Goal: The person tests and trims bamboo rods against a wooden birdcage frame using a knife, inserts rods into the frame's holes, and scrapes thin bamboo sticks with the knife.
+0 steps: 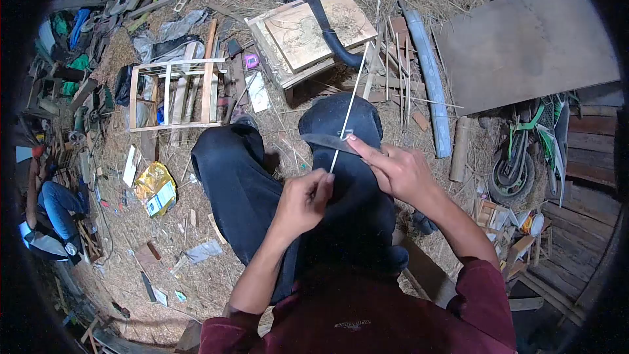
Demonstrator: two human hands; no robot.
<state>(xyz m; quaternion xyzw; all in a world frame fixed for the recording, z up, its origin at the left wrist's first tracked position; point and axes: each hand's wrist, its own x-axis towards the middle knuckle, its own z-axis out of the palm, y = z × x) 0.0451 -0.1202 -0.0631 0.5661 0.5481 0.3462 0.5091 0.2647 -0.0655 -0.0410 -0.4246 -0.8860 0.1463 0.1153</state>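
My left hand (pixel 303 202) is closed around the lower end of a thin pale wooden strip (pixel 354 92). The strip slants up and away over my right thigh. In my right hand (pixel 401 169) is a knife, its handle hidden in the fingers. The dark knife blade (pixel 321 140) lies across the strip, pointing left, with my index finger stretched along it. A small pale curl, perhaps a shaving, shows where blade and strip meet. Beyond my knees, a machete (pixel 325 23) with a dark handle rests on a low wooden stool (pixel 288 33).
A slatted wooden frame (pixel 169 95) stands left of the stool. To the right are a grey pole (pixel 429 85), a large flat board (pixel 524 42) and a small motorbike (pixel 524 147). Another person's jeans (pixel 60 206) show at far left. Shavings and scraps cover the ground.
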